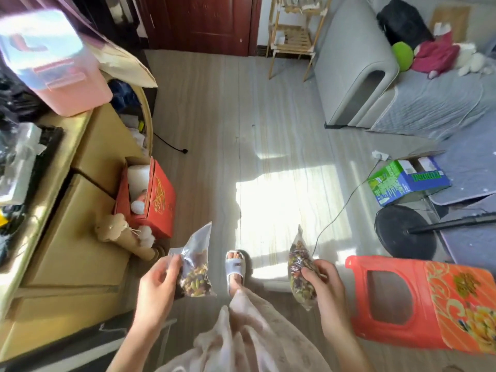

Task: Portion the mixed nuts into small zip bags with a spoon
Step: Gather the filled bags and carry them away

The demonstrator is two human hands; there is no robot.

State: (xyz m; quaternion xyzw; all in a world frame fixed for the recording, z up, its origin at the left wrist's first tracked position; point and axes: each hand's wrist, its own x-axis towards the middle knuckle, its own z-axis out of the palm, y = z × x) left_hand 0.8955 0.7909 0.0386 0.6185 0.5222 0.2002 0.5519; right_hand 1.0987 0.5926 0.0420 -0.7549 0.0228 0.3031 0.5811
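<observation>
Above a sunlit wooden floor (214, 116), a person is standing with one filled zip bag in each hand; the left hand (157, 280) is pinching the left bag (197, 269) by its side edge, thumb and fingers curled on the plastic, so that the bag is hanging slantwise and the nuts are settling into its lower half, the upper half lying flat and see-through; the right hand (320, 277) is gripping the right bag (300, 269) around its bulging middle, fingers wrapped over the load, the neck pointing up and away; this second bag is looking fuller, packed nearly to the top; whether either zip is sealed is too blurred to tell. Both bags are being held well apart and off any surface, which suggests finished portions being carried or compared rather than filled; no spoon and no bulk supply of nuts are showing. Beside the right hand a red box (389, 302) with a clear window is lying on the floor; to the left a cluttered yellow worktop (80, 140) is carrying a pink tub (61, 84); a slippered foot (235, 269) is showing between the bags.
</observation>
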